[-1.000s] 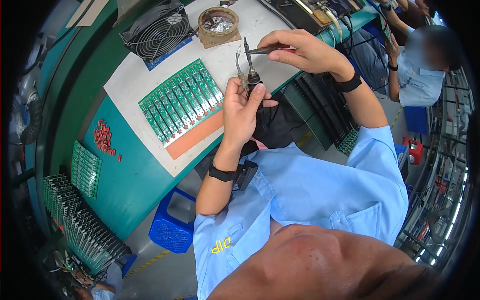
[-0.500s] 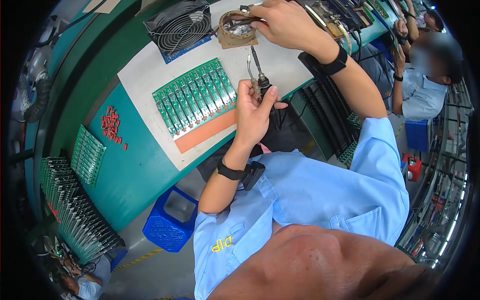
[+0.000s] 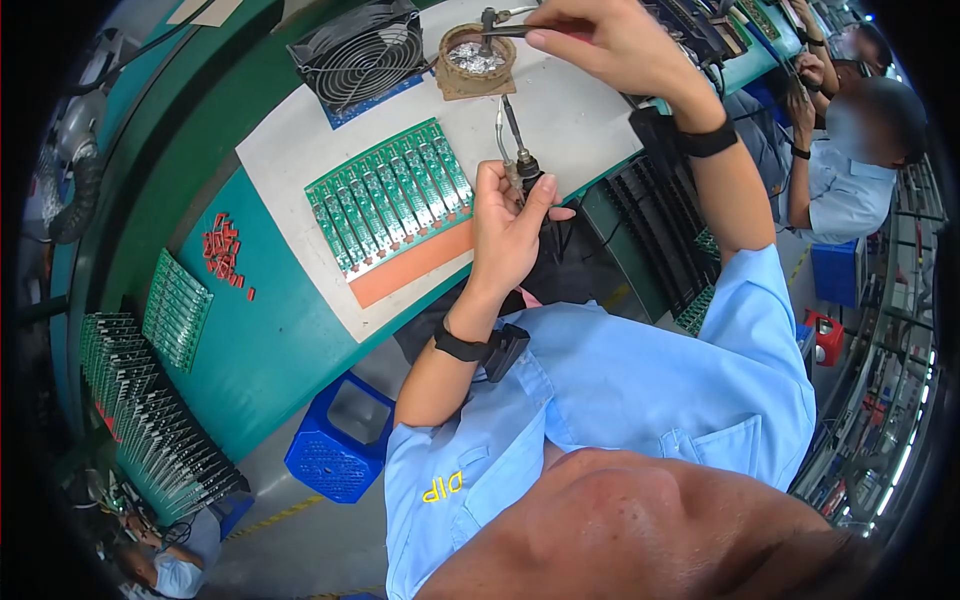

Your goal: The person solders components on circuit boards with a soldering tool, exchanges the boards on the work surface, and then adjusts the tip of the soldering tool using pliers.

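My left hand [image 3: 508, 225] is closed around a soldering iron [image 3: 527, 165], its dark tip upward; a thin metal tube [image 3: 499, 125] runs beside the tip. My right hand [image 3: 605, 45] pinches dark tweezers [image 3: 518, 31], which point left across the rim of a round brown pot [image 3: 450, 72]. Silvery scraps of solder [image 3: 476, 60] lie in the pot. At the tweezers' tips stands a dark upright piece [image 3: 487, 38]; I cannot tell whether they grip it. Below and left of the pot lies a green panel of circuit boards [image 3: 390, 195], near neither hand.
A black fan [image 3: 365, 65] stands left of the pot. Small red parts [image 3: 222, 250] and another board panel [image 3: 176, 310] lie on the green bench [image 3: 280, 340], beside racked boards [image 3: 150, 420]. A blue stool [image 3: 340, 440] stands below. Co-workers [image 3: 850, 170] sit at right.
My right hand has moved right, away from the pot's opening, with the tweezers; more of the pot and the dark upright piece now show. My left hand and the soldering iron stay put.
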`<state>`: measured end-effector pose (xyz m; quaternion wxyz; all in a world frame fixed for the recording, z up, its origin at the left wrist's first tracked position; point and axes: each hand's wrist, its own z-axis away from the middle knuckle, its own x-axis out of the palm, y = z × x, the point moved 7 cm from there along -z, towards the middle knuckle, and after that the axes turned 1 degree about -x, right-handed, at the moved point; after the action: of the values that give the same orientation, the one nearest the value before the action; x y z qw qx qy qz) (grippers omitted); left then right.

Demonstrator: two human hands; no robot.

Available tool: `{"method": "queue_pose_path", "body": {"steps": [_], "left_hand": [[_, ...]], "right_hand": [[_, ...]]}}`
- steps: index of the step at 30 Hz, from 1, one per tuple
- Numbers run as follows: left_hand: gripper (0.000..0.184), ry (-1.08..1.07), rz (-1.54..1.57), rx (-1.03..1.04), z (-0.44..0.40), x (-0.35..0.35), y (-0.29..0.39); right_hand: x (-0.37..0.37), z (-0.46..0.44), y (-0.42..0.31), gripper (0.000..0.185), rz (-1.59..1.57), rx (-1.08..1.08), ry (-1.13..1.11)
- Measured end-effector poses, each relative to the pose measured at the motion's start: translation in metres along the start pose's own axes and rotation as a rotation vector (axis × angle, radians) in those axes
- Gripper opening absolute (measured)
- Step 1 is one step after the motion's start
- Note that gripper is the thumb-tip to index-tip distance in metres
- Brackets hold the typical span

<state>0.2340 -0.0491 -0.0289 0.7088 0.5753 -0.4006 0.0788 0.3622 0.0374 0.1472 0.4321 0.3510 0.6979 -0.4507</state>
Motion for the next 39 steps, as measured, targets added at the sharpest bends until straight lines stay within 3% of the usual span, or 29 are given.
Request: {"method": "queue_pose_path", "body": {"steps": [4,7,8,11,24,28,31,39], "left_hand": [[0.023,-0.004,-0.020,-0.004,-0.001,0.001,0.000],[0.023,-0.004,-0.022,-0.014,-0.001,0.001,-0.001],[0.023,-0.002,-0.023,-0.016,0.000,0.001,-0.001],[0.024,-0.002,-0.032,-0.009,0.000,0.001,-0.001],[0.023,-0.006,-0.038,-0.004,0.000,0.003,0.000],[0.022,-0.013,-0.035,-0.003,0.000,0.002,0.000],[0.022,-0.018,-0.040,-0.003,0.000,0.003,0.000],[0.021,-0.031,-0.033,0.000,0.001,0.002,-0.001]], "right_hand": [[-0.008,0.017,0.006,0.019,-0.334,0.011,-0.067],[-0.015,0.024,-0.011,0.019,-0.549,-0.607,0.124],[-0.018,0.027,-0.010,0.019,-0.551,-0.608,0.125],[-0.013,0.022,0.000,0.019,-0.314,0.038,-0.126],[-0.010,0.017,0.002,0.022,-0.373,-0.085,-0.216],[0.002,0.020,0.004,0.019,-0.461,-0.082,-0.365],[0.021,0.029,0.009,0.028,-0.310,-0.139,-0.462],[0.019,0.051,0.010,0.025,-0.326,-0.170,-0.252]]}}
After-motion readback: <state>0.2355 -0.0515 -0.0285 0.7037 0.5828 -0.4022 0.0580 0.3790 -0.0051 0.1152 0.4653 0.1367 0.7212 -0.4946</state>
